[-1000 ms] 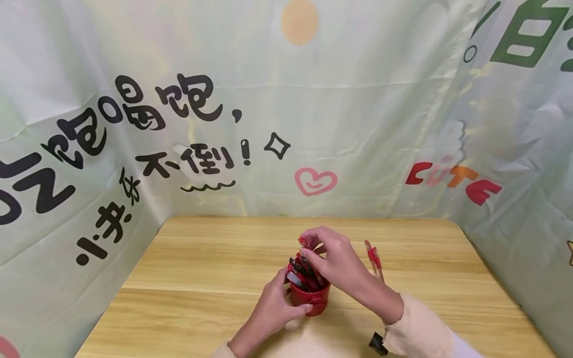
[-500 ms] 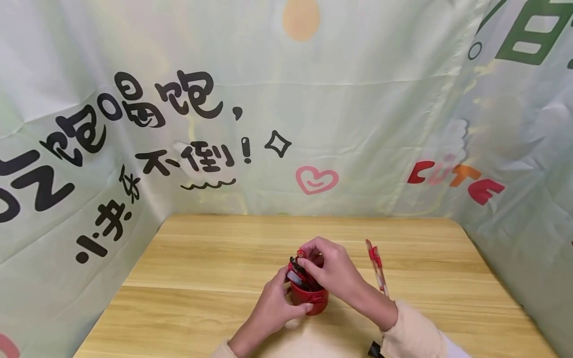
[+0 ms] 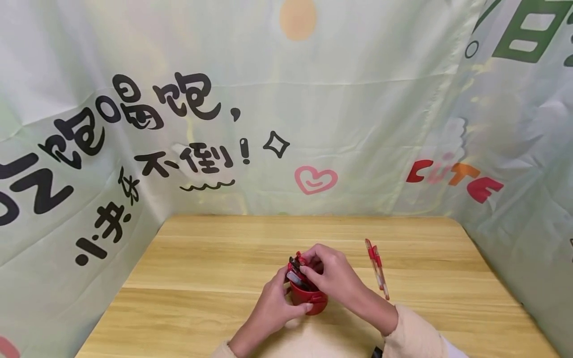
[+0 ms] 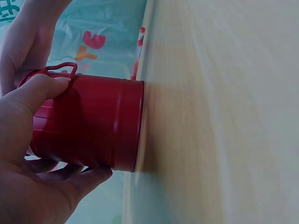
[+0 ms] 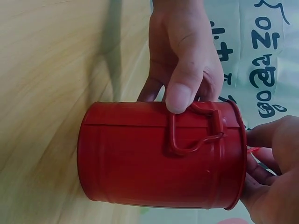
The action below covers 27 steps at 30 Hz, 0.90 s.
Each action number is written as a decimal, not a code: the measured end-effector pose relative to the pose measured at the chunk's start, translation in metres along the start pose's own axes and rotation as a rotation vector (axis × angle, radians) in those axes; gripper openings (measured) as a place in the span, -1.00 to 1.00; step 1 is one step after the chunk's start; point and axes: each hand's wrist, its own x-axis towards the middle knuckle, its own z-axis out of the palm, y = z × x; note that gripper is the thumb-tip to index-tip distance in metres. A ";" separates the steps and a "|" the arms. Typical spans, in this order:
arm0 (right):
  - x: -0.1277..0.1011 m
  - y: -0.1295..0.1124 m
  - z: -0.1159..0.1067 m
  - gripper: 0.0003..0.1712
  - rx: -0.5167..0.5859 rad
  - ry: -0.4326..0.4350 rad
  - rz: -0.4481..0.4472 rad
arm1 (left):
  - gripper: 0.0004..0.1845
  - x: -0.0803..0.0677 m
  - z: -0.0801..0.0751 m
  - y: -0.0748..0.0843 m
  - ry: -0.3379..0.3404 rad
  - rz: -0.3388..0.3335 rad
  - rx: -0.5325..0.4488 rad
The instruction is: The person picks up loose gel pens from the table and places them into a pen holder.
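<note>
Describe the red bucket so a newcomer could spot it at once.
On the wooden table, near its front middle, stands the red bucket, a small ribbed metal can with a wire handle. The left hand grips its side, the right hand holds a pen above its rim. Two loose pens lie right of it.

Place: a small staged tabletop corner, not a plainly furnished room; which kind of building cannot be told.
Walls: pale green printed cloth (image 3: 358, 124) hangs on three sides, creased, with cartoon black lettering, a pink heart (image 3: 315, 180) and the word "CUTE" (image 3: 454, 180).
Surface: a light wooden table (image 3: 201, 278) pushed into the cloth corner.
Stationery: a red pen holder (image 3: 309, 298) with pens; two red pens (image 3: 377, 268) lying beside.
</note>
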 end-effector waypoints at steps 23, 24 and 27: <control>-0.001 0.002 0.004 -0.77 -0.210 0.012 -0.075 | 0.00 -0.001 0.000 0.001 -0.010 -0.034 -0.012; -0.001 0.002 0.004 -0.76 -0.220 0.013 -0.080 | 0.00 -0.001 0.000 0.001 -0.009 -0.036 -0.011; -0.001 0.002 0.003 -0.74 -0.251 0.017 -0.090 | 0.01 -0.001 0.000 0.002 -0.007 -0.043 -0.002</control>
